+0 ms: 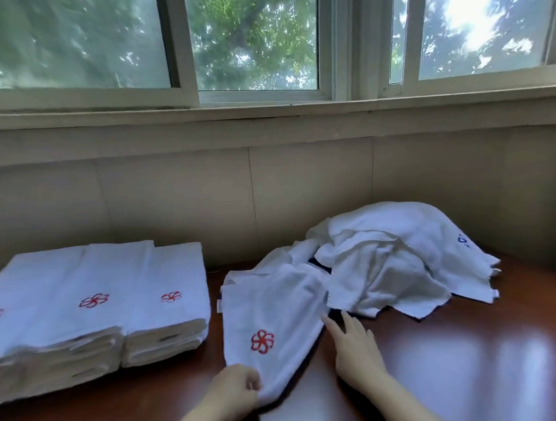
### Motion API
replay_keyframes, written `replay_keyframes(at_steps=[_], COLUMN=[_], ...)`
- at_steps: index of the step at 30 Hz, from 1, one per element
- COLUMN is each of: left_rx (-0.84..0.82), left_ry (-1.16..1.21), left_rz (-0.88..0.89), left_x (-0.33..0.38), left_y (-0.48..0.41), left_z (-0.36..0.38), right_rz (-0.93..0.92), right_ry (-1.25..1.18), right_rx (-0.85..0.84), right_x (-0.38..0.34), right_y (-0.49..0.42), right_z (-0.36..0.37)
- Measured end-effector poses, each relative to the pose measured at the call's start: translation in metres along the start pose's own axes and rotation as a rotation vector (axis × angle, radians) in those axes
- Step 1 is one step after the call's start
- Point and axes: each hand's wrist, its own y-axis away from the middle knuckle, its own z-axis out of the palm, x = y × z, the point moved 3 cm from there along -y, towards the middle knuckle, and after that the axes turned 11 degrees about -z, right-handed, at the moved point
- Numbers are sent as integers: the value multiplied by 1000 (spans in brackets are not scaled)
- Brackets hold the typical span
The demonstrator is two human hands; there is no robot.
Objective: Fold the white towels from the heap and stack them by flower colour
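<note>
My left hand (237,389) pinches the near corner of a white towel (275,310) with a red flower (262,341), spread flat on the brown table (471,361). My right hand (355,351) has relaxed, straight fingers, tips right at that towel's right edge. The unfolded heap (395,252) sits just behind, touching it; one towel there shows a bit of blue stitching (464,241). Over on the left are the folded red-flower stacks (98,303), side by side under the window (255,41).
</note>
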Motion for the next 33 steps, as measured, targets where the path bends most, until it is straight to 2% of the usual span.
replay_keyframes(at_steps=[4,8,10,12,14,16,18,20,21,23,25,27,29,31,33], left_rx=[-101,-75,-1,140,274,353,341,284,250,200,206,259,345,418,433], left_ry=[-41,-218,-312,-450,-412,-138,121,194,145,-31,-93,36,134,87,-61], left_rz=[-143,-324,-421,-513,-493,-398,-312,-272,-260,-242,-251,-314,-434,-544,-608], left_x=[-61,-105,-117,-123,-115,-103,-91,-88,-89,-94,-101,-111,-126,-136,-134], left_y=[70,118,132,143,150,148,145,140,138,136,141,148,157,162,161], left_z=[-19,-34,-36,-39,-37,-27,-14,-1,2,3,-1,-8,-14,-22,-25], right_rz=[-184,-299,-353,-390,-408,-433,-431,-382,-362,-352,-335,-302,-263,-224,-226], right_ry=[56,86,121,129,89,-45,-373,-777,-852,-714,-446,-282,-299,-388,-399], right_rx=[-159,-168,-127,-131,-170,-193,-248,-283,-227,16,155,136,82,94,81], right_x=[-62,-118,-144,-169,-188,-203,-211,-212,-208,-193,-178,-166,-159,-155,-154], right_y=[22,51,64,75,87,103,121,138,142,140,135,127,123,121,119], right_z=[-4,-7,-14,-21,-27,-31,-28,-29,-30,-34,-36,-32,-26,-23,-20])
